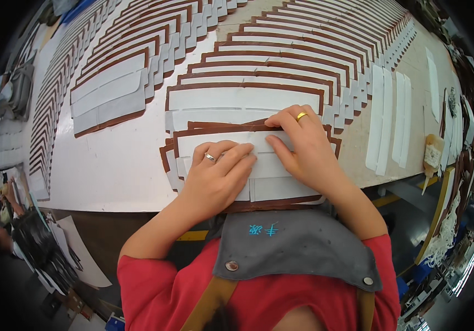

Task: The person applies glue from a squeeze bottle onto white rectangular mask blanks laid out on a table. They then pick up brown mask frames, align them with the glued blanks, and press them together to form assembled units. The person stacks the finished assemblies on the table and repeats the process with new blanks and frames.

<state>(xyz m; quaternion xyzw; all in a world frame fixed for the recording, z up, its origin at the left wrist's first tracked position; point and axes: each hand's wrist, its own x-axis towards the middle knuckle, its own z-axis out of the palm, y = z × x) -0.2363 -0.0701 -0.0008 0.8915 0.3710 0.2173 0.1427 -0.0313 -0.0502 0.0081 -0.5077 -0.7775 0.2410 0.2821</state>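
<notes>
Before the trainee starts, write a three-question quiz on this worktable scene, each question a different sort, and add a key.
1. True or false: the bare left hand rests on the white rectangular panel with brown edging.

2. Which hand wears the gold-coloured ring?
a) Left
b) Right
c) Neither

3. Fill in: the long, narrow white strips lie on the pale, smooth table to the person's ____.

Key:
1. True; its fingers lie across the panel's face.
2. b; the right hand wears it, and the left hand has a silver-coloured one.
3. Right.
</notes>
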